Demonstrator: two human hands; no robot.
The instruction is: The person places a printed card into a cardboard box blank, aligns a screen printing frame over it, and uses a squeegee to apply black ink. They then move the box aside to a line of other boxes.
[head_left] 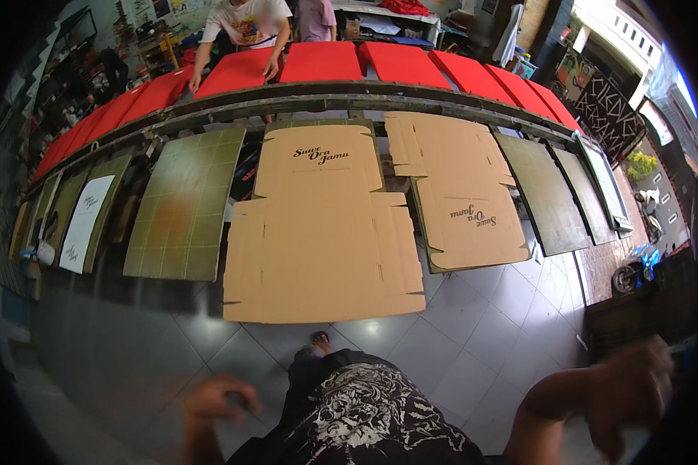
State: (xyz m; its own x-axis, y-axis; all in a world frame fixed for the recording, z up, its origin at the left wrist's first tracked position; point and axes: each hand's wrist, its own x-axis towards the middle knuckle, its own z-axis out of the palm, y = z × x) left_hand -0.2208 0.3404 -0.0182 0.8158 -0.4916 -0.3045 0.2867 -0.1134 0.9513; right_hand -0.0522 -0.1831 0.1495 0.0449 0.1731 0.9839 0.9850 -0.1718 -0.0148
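Observation:
My left hand (223,395) is in the air at the lower left, loosely curved, with a gap between thumb and fingers and nothing seen in it. My right hand (628,387) is raised at the lower right; motion smears its fingers. Both hands are apart from the boards. Ahead of me, a large flat die-cut cardboard sheet (322,256) with black lettering near its far end lies on a board and overhangs toward me. To its right, a second cardboard sheet (461,190) lies turned the other way, its lettering at the near end.
Greenish boards (182,205) (543,194) flank the cardboard along a long rail (326,97). A white printed sheet (88,221) lies on a board at left. Beyond the rail, red cloth-covered boards (322,62) form a row; a person (244,31) touches one. A framed screen (603,182) stands at right.

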